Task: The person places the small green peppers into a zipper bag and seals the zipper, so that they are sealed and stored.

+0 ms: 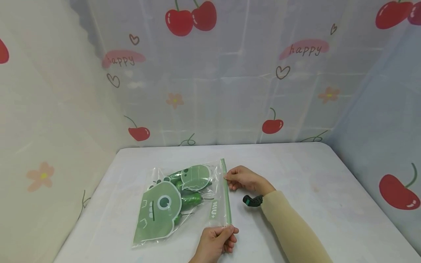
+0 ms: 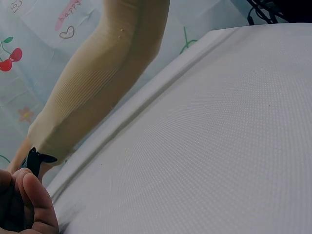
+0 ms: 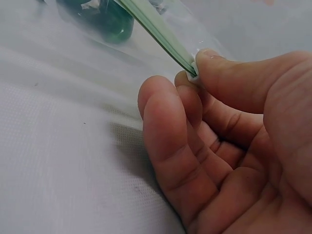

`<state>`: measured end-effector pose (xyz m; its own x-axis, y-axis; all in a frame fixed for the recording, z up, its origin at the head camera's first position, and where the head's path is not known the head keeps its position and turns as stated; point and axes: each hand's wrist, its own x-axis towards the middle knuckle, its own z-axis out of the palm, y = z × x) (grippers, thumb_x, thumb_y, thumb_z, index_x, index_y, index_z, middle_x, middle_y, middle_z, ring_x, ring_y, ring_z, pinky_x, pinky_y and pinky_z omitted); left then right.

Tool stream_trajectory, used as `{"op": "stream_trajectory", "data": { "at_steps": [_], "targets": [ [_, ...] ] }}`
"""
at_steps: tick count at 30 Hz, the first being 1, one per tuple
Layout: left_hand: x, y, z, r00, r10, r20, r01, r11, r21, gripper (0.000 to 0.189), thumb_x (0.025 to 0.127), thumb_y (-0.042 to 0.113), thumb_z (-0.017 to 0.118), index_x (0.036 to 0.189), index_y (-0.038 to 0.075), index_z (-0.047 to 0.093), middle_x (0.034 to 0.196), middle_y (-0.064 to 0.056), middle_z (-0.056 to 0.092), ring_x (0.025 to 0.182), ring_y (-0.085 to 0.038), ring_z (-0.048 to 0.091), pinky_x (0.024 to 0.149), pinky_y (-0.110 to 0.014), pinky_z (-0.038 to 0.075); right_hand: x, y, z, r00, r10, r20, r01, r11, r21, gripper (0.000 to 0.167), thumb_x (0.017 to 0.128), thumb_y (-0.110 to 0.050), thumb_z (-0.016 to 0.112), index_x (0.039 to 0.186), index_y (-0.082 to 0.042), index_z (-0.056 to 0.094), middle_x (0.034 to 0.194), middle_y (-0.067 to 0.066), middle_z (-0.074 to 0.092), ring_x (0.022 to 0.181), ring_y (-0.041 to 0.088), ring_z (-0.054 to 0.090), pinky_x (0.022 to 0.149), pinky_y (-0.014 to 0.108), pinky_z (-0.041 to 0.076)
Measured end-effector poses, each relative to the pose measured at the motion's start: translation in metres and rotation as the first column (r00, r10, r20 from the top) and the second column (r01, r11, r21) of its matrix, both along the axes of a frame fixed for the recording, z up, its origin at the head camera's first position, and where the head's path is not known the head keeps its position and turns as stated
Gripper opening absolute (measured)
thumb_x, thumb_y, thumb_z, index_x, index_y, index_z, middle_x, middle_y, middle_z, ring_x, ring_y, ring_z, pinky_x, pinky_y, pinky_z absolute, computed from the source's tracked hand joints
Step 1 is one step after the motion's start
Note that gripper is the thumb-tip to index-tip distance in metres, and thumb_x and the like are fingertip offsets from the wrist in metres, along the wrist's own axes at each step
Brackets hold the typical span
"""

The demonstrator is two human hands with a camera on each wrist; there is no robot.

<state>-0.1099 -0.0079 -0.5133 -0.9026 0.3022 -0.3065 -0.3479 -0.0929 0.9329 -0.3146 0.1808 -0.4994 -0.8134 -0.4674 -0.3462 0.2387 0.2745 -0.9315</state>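
Observation:
A clear zip bag (image 1: 210,215) with green cartoon prints lies on the table, its green-edged mouth to the right. Inside are several glossy green things (image 1: 191,199) with thin stems, like peppers, partly hidden by the prints. My right hand (image 1: 245,179) pinches a small white slider (image 3: 193,74) on the green zip strip (image 3: 158,36) between thumb and forefinger, toward the far end of the mouth. At the near end, my left hand (image 1: 217,241) pinches the bag's corner between thumb and curled fingers. Only those fingertips (image 2: 41,204) show in the left wrist view.
The table (image 1: 312,171) has a white cover. Around it hang pale curtains (image 1: 223,73) printed with cherries. A black strap device (image 1: 252,201) sits at the right wrist, by the beige sleeve (image 1: 292,226). Dark cables (image 2: 263,12) appear beyond the table edge.

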Motion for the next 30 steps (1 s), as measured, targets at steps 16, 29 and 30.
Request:
{"op": "stream_trajectory", "data": {
  "at_steps": [16,29,30],
  "targets": [
    [0.001,-0.001,0.001,1.0,0.001,-0.004,-0.001,1.0,-0.002,0.036,0.103,0.025,0.064,0.108,-0.009,0.076,0.074,0.004,0.066,0.064,-0.006,0.059,0.059,-0.019,0.054,-0.005,-0.002,0.003,0.998,-0.055,-0.014,0.056,0.998,0.008,0.022,0.104,-0.021,0.063,0.093,-0.004,0.068,0.073,0.003,0.061,0.064,0.012,0.059,0.061,0.023,0.054],
    [0.001,-0.001,0.0,1.0,0.005,0.004,-0.005,1.0,-0.01,0.036,0.103,0.025,0.064,0.108,-0.009,0.076,0.074,0.004,0.065,0.064,-0.006,0.059,0.059,-0.019,0.054,-0.012,-0.004,0.0,0.996,-0.087,-0.021,0.086,0.996,-0.009,0.022,0.103,-0.019,0.064,0.089,-0.003,0.068,0.072,0.004,0.061,0.063,0.012,0.059,0.061,0.023,0.054],
    [0.001,-0.001,0.0,1.0,0.005,0.005,-0.005,1.0,-0.01,0.036,0.103,0.025,0.064,0.108,-0.009,0.076,0.074,0.004,0.065,0.064,-0.006,0.059,0.059,-0.02,0.054,-0.012,-0.004,0.0,0.996,-0.09,-0.023,0.089,0.996,-0.008,0.022,0.103,-0.019,0.064,0.09,-0.003,0.068,0.073,0.004,0.061,0.063,0.012,0.059,0.061,0.023,0.054]
  ]
}}
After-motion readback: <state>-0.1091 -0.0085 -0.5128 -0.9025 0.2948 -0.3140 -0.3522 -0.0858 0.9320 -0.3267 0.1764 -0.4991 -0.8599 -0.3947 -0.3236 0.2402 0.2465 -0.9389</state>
